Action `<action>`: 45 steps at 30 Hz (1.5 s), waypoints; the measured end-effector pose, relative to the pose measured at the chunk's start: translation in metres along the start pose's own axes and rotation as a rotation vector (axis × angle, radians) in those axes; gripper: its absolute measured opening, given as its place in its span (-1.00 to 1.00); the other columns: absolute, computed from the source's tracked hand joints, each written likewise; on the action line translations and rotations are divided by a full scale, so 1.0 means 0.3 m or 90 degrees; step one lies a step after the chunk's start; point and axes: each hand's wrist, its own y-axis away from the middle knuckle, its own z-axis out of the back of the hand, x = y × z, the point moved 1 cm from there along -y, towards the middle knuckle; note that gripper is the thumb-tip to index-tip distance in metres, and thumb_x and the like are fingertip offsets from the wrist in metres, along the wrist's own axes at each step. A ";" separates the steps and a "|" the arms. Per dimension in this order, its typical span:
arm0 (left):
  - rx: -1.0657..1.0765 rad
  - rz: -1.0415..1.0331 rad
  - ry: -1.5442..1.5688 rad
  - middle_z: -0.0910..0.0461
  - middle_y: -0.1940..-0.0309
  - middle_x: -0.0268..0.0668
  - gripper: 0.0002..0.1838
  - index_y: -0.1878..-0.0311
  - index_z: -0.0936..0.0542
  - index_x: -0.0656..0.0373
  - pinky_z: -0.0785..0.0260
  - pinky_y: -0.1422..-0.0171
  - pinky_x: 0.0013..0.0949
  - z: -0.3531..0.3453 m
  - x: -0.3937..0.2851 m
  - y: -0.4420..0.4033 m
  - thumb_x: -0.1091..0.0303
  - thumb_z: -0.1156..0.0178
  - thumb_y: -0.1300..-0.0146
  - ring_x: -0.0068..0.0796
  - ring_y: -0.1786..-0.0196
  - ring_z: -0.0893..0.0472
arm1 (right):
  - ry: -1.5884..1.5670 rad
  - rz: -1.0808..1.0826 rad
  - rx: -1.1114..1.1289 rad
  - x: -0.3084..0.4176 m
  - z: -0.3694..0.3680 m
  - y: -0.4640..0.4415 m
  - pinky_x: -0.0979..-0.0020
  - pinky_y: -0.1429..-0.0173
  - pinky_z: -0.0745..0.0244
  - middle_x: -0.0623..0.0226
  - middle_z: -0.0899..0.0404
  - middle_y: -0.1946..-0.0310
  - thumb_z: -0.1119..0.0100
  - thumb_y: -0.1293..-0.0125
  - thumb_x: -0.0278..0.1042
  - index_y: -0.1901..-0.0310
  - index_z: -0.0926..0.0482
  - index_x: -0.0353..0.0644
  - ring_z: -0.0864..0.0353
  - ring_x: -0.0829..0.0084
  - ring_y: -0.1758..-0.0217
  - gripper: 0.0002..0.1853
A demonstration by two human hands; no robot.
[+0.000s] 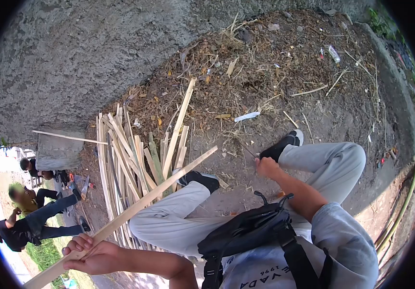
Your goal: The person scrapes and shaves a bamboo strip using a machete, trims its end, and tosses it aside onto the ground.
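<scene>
My left hand (pixel 89 255) grips a long, pale bamboo strip (pixel 142 202) near its lower end. The strip slants up and to the right, across my left knee, and its far tip is above the ground between my feet. Low beside my right shin, my right hand (pixel 267 167) is closed on a thin, dark, blade-like tool (pixel 250 153); its exact kind is too small to make out. Past my left leg, a pile of split bamboo strips (pixel 125 154) lies on the ground, partly hidden by the held strip.
A rough grey wall (pixel 92 53) rises ahead. Dry leaves and shavings (pixel 255 67) litter the dirt, with a white scrap (pixel 247 116) among them. A concrete block (pixel 60 150) stands at the left, near several people (pixel 36 207). A black bag (pixel 246 226) hangs at my waist.
</scene>
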 end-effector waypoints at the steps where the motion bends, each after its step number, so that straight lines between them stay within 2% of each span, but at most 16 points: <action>1: 0.009 0.005 -0.006 -0.19 0.50 -0.35 -0.53 0.19 -0.34 0.16 -0.22 0.37 -0.49 -0.002 -0.001 0.005 -0.08 0.30 -0.56 -0.53 0.47 -0.26 | -0.006 0.001 0.005 0.010 0.017 0.004 -0.03 -0.12 -0.53 -0.24 -0.64 0.19 0.21 -0.46 0.08 0.19 -0.67 -0.41 -0.63 -0.19 0.02 -0.38; 4: -0.008 0.040 0.028 -0.23 0.46 -0.35 -0.53 0.19 -0.37 0.17 -0.21 0.30 -0.47 -0.052 0.017 0.042 -0.09 0.25 -0.55 -0.55 0.46 -0.24 | 0.024 0.038 -0.015 0.052 0.083 0.021 -0.04 -0.11 -0.53 -0.24 -0.65 0.22 0.19 -0.45 0.09 0.23 -0.66 -0.43 -0.64 -0.21 0.04 -0.36; 5: 0.060 0.064 0.054 -0.23 0.45 -0.33 -0.53 0.17 -0.35 0.17 -0.23 0.22 -0.40 -0.021 0.029 0.034 -0.07 0.30 -0.56 -0.46 0.37 -0.30 | 0.018 0.042 -0.029 0.068 0.099 0.034 -0.04 -0.11 -0.53 -0.24 -0.64 0.23 0.18 -0.44 0.10 0.24 -0.66 -0.44 -0.64 -0.21 0.05 -0.36; 9: 0.032 0.068 0.050 -0.22 0.44 -0.33 -0.55 0.19 -0.33 0.16 -0.21 0.23 -0.42 -0.072 0.047 0.069 -0.07 0.28 -0.56 -0.47 0.38 -0.27 | -0.013 0.064 -0.066 0.138 0.162 0.074 -0.04 -0.08 -0.53 -0.26 -0.64 0.26 0.15 -0.42 0.15 0.26 -0.66 -0.44 -0.64 -0.22 0.10 -0.34; 13: 0.011 0.025 0.064 -0.21 0.45 -0.36 -0.59 0.22 -0.34 0.16 -0.12 0.33 -0.46 -0.055 0.021 0.053 -0.04 0.13 -0.53 -0.54 0.45 -0.19 | -0.046 0.104 -0.072 0.144 0.151 0.051 -0.04 -0.06 -0.53 -0.26 -0.63 0.31 0.09 -0.40 0.16 0.26 -0.66 -0.41 -0.64 -0.21 0.14 -0.36; 18: 0.008 -0.017 0.097 -0.16 0.47 -0.39 -0.66 0.25 -0.31 0.16 -0.02 0.39 -0.48 0.053 -0.033 -0.009 0.07 0.09 -0.52 -0.56 0.48 -0.12 | 0.088 0.194 0.023 0.109 0.145 0.051 0.01 -0.07 -0.55 -0.22 -0.64 0.21 -0.04 -0.34 0.10 0.23 -0.65 -0.39 -0.65 -0.13 0.07 -0.44; 19: 0.063 -0.019 0.131 -0.16 0.46 -0.38 -0.70 0.26 -0.30 0.16 -0.08 0.34 -0.44 0.075 -0.046 -0.021 0.13 0.12 -0.53 -0.53 0.45 -0.14 | 0.123 0.212 0.035 0.099 0.133 0.047 0.03 -0.07 -0.55 -0.21 -0.64 0.19 -0.08 -0.33 0.09 0.22 -0.65 -0.39 -0.65 -0.11 0.05 -0.46; 22: 0.009 -0.052 0.123 -0.15 0.49 -0.35 -0.70 0.27 -0.29 0.16 -0.07 0.39 -0.44 0.113 -0.043 -0.028 0.12 0.08 -0.47 -0.51 0.48 -0.15 | 0.194 0.251 0.116 0.076 0.109 0.046 0.06 -0.08 -0.56 -0.18 -0.63 0.10 -0.13 -0.28 0.05 0.15 -0.64 -0.38 -0.65 -0.07 0.00 -0.48; 28: 0.056 -0.063 0.156 -0.15 0.49 -0.35 -0.71 0.29 -0.32 0.18 -0.09 0.34 -0.40 0.177 -0.058 -0.054 0.16 0.12 -0.48 -0.48 0.46 -0.17 | 0.267 0.244 0.225 0.076 0.107 0.042 0.05 -0.10 -0.56 -0.13 -0.64 0.08 -0.15 -0.25 -0.03 0.08 -0.65 -0.33 -0.65 -0.05 -0.01 -0.54; 31: -0.024 -0.081 0.127 -0.40 0.55 -0.36 -0.64 0.20 -0.49 0.08 -0.21 0.47 -0.29 0.190 -0.073 -0.054 -0.05 -0.03 -0.39 -0.39 0.55 -0.35 | 0.224 0.165 0.135 0.058 0.117 0.004 0.05 -0.10 -0.56 -0.13 -0.64 0.08 -0.15 -0.25 -0.02 0.12 -0.66 -0.34 -0.65 -0.06 -0.02 -0.54; 35: 0.033 -0.054 0.157 -0.38 0.58 -0.37 -0.69 0.29 -0.48 0.10 -0.21 0.48 -0.32 0.195 -0.107 -0.039 0.09 0.04 -0.45 -0.40 0.56 -0.35 | 0.079 0.060 -0.063 0.005 0.150 -0.099 0.02 -0.08 -0.56 -0.19 -0.64 0.14 -0.14 -0.27 0.00 0.18 -0.65 -0.37 -0.64 -0.12 0.01 -0.53; 37: 0.023 -0.051 0.153 -0.38 0.59 -0.38 -0.68 0.30 -0.48 0.10 -0.22 0.48 -0.31 0.209 -0.110 -0.042 0.08 0.05 -0.45 -0.41 0.57 -0.36 | 0.001 0.012 -0.160 -0.002 0.178 -0.133 0.01 -0.08 -0.56 -0.23 -0.63 0.17 -0.13 -0.28 0.01 0.21 -0.65 -0.39 -0.64 -0.16 0.03 -0.52; 40: -0.009 -0.048 0.147 -0.37 0.61 -0.39 -0.68 0.31 -0.47 0.10 -0.23 0.48 -0.31 0.201 -0.104 -0.039 0.08 0.07 -0.46 -0.42 0.57 -0.36 | -0.029 0.046 -0.163 -0.013 0.217 -0.159 -0.01 -0.07 -0.55 -0.25 -0.63 0.22 -0.11 -0.30 0.00 0.24 -0.64 -0.40 -0.64 -0.19 0.07 -0.52; 45: -0.077 -0.065 0.120 -0.32 0.61 -0.41 -0.69 0.33 -0.45 0.08 -0.19 0.47 -0.34 0.194 -0.090 -0.032 0.09 0.05 -0.45 -0.44 0.57 -0.33 | 0.090 0.159 -0.037 0.045 0.158 -0.063 0.01 -0.08 -0.55 -0.19 -0.64 0.21 -0.07 -0.33 0.01 0.23 -0.65 -0.38 -0.64 -0.15 0.05 -0.51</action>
